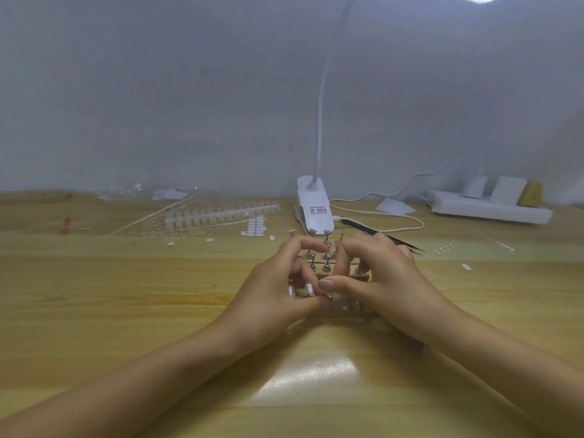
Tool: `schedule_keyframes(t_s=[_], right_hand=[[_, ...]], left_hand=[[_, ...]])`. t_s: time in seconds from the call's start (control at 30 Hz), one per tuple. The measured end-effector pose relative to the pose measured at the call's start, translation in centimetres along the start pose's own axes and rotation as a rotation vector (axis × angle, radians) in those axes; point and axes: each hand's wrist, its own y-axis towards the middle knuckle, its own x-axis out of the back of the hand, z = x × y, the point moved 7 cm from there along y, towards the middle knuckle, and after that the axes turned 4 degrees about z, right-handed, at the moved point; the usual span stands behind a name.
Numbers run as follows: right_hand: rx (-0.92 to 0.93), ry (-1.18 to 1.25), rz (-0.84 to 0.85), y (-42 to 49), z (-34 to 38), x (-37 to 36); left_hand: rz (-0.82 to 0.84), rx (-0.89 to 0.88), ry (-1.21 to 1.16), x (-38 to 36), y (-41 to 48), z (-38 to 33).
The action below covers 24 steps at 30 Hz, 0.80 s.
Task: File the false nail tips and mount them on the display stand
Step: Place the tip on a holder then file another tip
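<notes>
"While the display stand (327, 258) sits on the table (126, 311) directly under both hands, we cannot confirm a nail tip at the pinch: anything there is too small to make out. How do we log the grip?"

"We log the left hand (278, 292) and the right hand (382, 279) as curled, thumbs touching just in front of the stand. Whether they clamp a tip, a peg or nothing, we cannot tell."

"Risks?"

"First, we judge that so small a tip could spring from the pinch and be lost among the loose white pads (256, 225). Second, the right fingers arch over the upright metal pegs (310, 255), so a careless press could knock one askew. Third, black tweezers (360, 226) pass behind the right hand. We cannot tell if they are held, and a snag could sweep them aside."

"Further out?"

"Uncut tip strips (221, 213) lie to the left, apart from the hands. We note the lamp clip (314, 207) just behind the stand, where a forward reach could bump it."
</notes>
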Motion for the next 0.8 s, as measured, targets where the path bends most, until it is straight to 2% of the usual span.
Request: schedule_keyframes(t_s=[0.07, 0.13, 0.2, 0.23, 0.33, 0.4, 0.63, 0.8], right_hand=[[0.026, 0.077, -0.064, -0.1, 0.6, 0.6], [0.07, 0.27, -0.143, 0.1, 0.9, 2.7], [0.065, 0.351, -0.138, 0.6, 0.1, 5.7], [0.043, 0.298, -0.07, 0.8, -0.6, 7.0], [-0.106, -0.03, 0.272, 0.2, -4.8, 8.1], [-0.188, -0.15, 0.396, -0.8, -7.7, 7.3], [-0.218, -0.194, 0.276, -0.6, -11.2, 6.1], [-0.303, -0.152, 0.276, -0.9, -12.8, 6.6]], left_hand=[[0.003, 0.007, 0.006, 0.0, -0.1, 0.0], [0.006, 0.015, 0.012, -0.1, -0.2, 0.0], [0.007, 0.021, 0.02, 0.0, -0.2, 0.1], [0.009, 0.021, 0.022, 0.0, -0.2, 0.1], [0.022, 0.014, 0.038, -0.1, -0.3, -0.1], [0.016, 0.002, 0.049, 0.0, -0.5, -0.2], [-0.084, -0.117, 0.113, 0.9, -1.3, -1.6], [-0.198, -0.236, 0.116, 1.7, -2.1, -2.8]])
